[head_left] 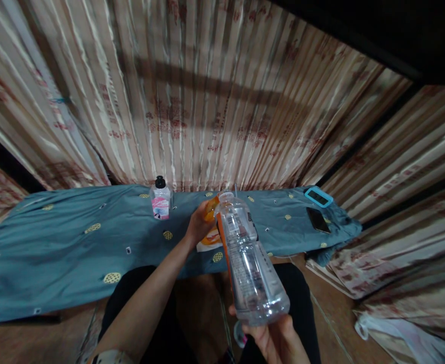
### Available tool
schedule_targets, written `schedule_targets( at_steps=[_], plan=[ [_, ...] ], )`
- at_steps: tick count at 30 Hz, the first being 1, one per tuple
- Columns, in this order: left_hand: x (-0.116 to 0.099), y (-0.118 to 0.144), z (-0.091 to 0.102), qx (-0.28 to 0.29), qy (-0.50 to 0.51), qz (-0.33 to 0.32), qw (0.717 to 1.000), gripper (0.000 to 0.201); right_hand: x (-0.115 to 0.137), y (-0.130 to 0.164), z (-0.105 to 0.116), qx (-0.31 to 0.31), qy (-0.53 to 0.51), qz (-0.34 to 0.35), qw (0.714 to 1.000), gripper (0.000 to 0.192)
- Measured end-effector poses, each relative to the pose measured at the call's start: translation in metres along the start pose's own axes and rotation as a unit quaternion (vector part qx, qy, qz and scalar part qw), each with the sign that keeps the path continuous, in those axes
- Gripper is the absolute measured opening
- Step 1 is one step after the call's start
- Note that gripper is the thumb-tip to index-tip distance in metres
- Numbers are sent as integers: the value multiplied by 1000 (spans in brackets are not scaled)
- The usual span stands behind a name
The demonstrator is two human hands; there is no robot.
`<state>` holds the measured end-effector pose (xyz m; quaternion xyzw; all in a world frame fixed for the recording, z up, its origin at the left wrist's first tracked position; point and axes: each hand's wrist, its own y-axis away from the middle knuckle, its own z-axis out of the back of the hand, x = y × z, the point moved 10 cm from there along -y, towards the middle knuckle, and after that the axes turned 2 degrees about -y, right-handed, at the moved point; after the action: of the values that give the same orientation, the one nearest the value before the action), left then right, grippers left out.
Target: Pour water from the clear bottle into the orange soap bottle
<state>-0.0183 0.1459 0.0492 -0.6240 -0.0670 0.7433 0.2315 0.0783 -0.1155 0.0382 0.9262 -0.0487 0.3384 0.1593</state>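
My right hand (275,336) is closed around the base of a large clear plastic bottle (252,268), which has an orange and white label. The bottle leans away from me, its neck pointing toward the cloth-covered surface. Up by the neck, my left hand (197,225) grips an orange, see-through object (210,208); its full shape is hidden behind my fingers and the bottle. Whether that object touches the bottle's mouth I cannot tell. Below my left hand lies a white and orange packet (209,241), partly covered by the bottle.
A clear bottle with black cap and pink label (160,199) stands left on the teal cloth (127,222). A blue-framed device (318,196) and a black phone (318,220) lie at the right. Pleated curtains (207,101) hang behind. A plastic bag (392,331) sits lower right.
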Motion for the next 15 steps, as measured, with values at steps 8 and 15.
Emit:
schedule_targets(
  at_steps=[8, 15],
  plan=[
    [9, 4, -6, 1, -8, 7, 1000, 48, -1, 0, 0, -11, -22, -28, 999, 50],
    [8, 7, -7, 1, 10, -1, 1000, 56, -3, -2, -1, -1, -18, -45, 999, 55]
  ],
)
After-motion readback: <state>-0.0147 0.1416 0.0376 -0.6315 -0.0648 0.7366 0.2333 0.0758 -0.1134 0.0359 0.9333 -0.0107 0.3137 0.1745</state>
